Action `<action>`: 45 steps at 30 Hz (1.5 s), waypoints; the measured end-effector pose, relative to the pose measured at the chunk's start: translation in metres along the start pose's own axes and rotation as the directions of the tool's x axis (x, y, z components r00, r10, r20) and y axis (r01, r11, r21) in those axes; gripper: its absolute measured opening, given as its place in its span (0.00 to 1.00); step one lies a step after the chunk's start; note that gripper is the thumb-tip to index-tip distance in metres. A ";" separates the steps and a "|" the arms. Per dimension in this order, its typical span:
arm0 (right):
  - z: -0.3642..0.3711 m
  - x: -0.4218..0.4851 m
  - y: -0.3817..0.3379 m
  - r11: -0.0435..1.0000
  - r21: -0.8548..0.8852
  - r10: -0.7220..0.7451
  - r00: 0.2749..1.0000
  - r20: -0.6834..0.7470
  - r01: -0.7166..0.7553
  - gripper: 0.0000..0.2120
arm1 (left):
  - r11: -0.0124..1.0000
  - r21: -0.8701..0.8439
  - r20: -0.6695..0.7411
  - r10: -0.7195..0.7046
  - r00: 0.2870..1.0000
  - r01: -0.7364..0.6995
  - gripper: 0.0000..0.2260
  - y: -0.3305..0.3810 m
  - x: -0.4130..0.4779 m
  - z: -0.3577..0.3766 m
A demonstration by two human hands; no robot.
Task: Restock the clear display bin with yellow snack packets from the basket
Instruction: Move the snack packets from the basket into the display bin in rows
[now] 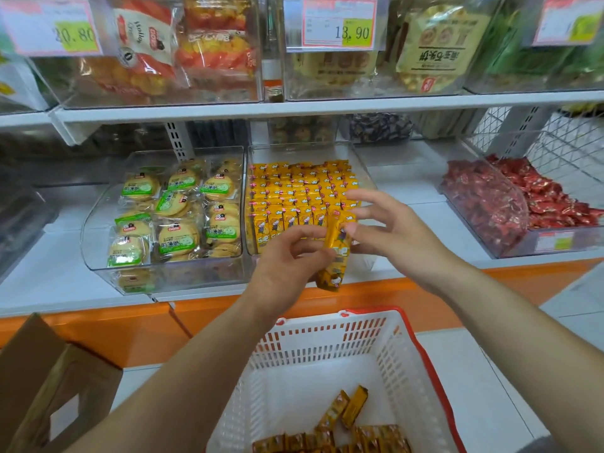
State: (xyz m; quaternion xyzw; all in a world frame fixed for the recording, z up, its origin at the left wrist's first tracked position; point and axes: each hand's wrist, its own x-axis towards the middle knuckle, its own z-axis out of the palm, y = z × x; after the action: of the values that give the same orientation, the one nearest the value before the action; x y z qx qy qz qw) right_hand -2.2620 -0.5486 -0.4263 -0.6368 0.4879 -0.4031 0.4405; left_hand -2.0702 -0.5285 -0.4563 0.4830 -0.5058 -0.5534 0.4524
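While the left hand (287,259) pinches a few yellow snack packets (336,253) upright at the front of the clear display bin (364,178), the right hand (395,233), fingers spread, touches their top; loose packets (354,407) lie in the basket (408,348) below

both bare arms reach forward, hands nearly meeting. left hand (287,261) pinches yellow packets (333,274) in a curled grip, right hand (392,232) has fingers spread loose beside it.

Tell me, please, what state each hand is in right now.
Left hand: grips yellow snack packets.
Right hand: open, fingers spread, thumb by the packets.
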 end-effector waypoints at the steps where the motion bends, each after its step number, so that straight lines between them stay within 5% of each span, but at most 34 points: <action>1: -0.003 0.002 -0.001 0.999 -0.045 -0.017 1.000 0.021 0.018 0.17 | 1.000 0.007 0.010 0.014 1.000 -0.014 0.13 0.001 0.001 0.002; 5: -0.020 0.018 -0.011 0.990 -0.128 -0.045 0.996 0.083 0.056 0.15 | 0.995 0.062 0.007 0.082 0.997 -0.082 0.14 0.003 0.010 0.005; 7: -0.032 0.033 -0.014 0.970 -0.220 -0.095 0.994 0.047 0.103 0.14 | 0.967 0.224 -0.044 0.131 0.990 -0.118 0.17 0.000 0.017 -0.001; 10: -0.047 0.063 -0.011 0.879 -0.454 -0.182 0.983 -0.035 0.147 0.14 | 0.778 0.618 -0.085 0.211 0.974 -0.115 0.21 -0.009 0.025 -0.017; 13: -0.057 0.092 0.001 0.705 -0.691 -0.212 0.977 0.011 0.161 0.13 | 0.620 0.779 -0.051 0.207 0.977 -0.090 0.23 -0.019 0.029 -0.027; 16: -0.060 0.113 0.015 0.509 -0.841 -0.200 0.975 0.091 0.183 0.14 | 0.546 0.834 -0.014 0.170 0.985 -0.083 0.22 -0.026 0.032 -0.029; 21: -0.049 0.131 0.028 0.371 -0.908 -0.130 0.979 0.159 0.197 0.16 | 0.455 0.885 0.014 0.181 0.983 -0.096 0.13 -0.031 0.035 -0.026; 31: -0.033 0.136 0.034 0.055 -0.979 -0.086 0.978 0.190 0.195 0.09 | 0.498 0.861 0.002 0.207 0.978 -0.107 0.07 -0.035 0.040 -0.028; 38: -0.019 0.148 0.039 0.110 -0.975 0.104 0.974 0.203 0.191 0.15 | 0.500 0.862 -0.008 0.178 0.984 -0.083 0.07 -0.032 0.039 -0.025; 45: -0.020 0.127 0.030 0.142 -0.971 0.097 0.974 0.206 0.192 0.21 | 0.526 0.847 0.008 0.140 0.990 -0.081 0.17 -0.017 0.025 -0.025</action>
State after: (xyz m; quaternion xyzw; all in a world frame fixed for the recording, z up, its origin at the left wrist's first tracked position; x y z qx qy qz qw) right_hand -2.2633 -0.6798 -0.4384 -0.8241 0.5597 0.0741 -0.0462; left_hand -2.0485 -0.5554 -0.4753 0.6250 -0.7254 -0.1953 0.2121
